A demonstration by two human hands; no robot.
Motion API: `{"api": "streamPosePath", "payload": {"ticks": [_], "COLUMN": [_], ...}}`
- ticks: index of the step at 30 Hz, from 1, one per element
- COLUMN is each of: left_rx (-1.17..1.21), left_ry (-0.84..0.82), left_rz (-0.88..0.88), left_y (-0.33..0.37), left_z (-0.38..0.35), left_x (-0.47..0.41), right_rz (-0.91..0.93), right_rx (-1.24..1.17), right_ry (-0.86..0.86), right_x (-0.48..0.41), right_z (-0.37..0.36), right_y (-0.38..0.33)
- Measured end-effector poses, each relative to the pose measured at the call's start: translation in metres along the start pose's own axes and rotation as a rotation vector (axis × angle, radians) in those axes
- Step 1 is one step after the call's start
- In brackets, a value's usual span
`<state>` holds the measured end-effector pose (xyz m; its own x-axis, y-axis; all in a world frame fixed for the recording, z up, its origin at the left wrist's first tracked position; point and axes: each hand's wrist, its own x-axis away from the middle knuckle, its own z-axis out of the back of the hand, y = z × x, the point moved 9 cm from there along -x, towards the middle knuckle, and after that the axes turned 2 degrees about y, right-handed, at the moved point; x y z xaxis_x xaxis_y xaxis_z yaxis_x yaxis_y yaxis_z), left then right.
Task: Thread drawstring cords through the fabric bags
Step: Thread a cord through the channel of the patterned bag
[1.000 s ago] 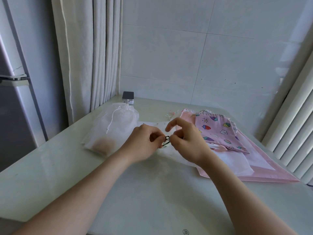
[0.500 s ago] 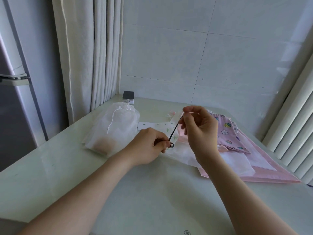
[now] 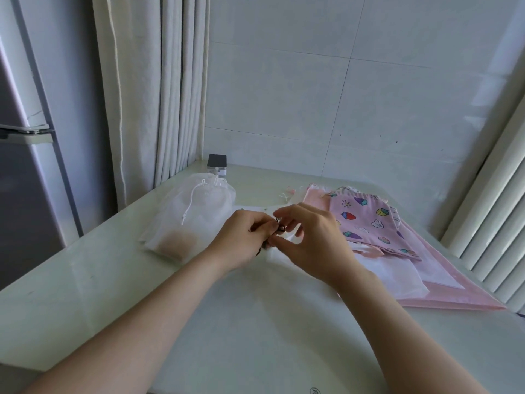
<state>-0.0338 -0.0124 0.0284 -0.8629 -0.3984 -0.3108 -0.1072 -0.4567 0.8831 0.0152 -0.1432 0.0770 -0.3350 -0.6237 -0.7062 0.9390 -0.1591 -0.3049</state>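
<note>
Entry: right hand point(image 3: 312, 243), lowered from its raised pull, is pinching the dark threader point(image 3: 279, 228) again; left hand point(image 3: 244, 240) is gripping it too. Both are working over the white bag point(image 3: 274, 253), lying mid table point(image 3: 255, 322). Another pass is likely starting.

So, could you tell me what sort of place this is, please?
Likely a home room, perhaps by a kitchen: a white tiled wall, pale curtains and what looks like a refrigerator door surround a white table holding fabric bags.
</note>
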Motion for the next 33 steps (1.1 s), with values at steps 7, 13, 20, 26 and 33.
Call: {"api": "streamPosePath", "payload": {"ticks": [7, 13, 20, 26, 33], "left_rx": [0.039, 0.084, -0.013, -0.052, -0.251], "left_ry": [-0.018, -0.046, 0.052, 0.147, 0.257], "left_rz": [-0.020, -0.005, 0.049, 0.047, -0.194], "left_y": [0.007, -0.001, 0.003, 0.009, 0.026], "left_z": [-0.005, -0.006, 0.005, 0.016, 0.026], "left_x": [0.002, -0.003, 0.001, 0.008, 0.010], "right_rz": [0.055, 0.042, 0.087, 0.142, -0.289], "right_rx": [0.154, 0.191, 0.304, 0.430, -0.104], "right_ry": [0.040, 0.054, 0.021, -0.032, -0.083], "right_x": [-0.004, -0.004, -0.003, -0.002, -0.001], "right_z": [-0.002, -0.008, -0.013, -0.015, -0.011], "right_y": [-0.007, -0.006, -0.007, -0.004, 0.022]}}
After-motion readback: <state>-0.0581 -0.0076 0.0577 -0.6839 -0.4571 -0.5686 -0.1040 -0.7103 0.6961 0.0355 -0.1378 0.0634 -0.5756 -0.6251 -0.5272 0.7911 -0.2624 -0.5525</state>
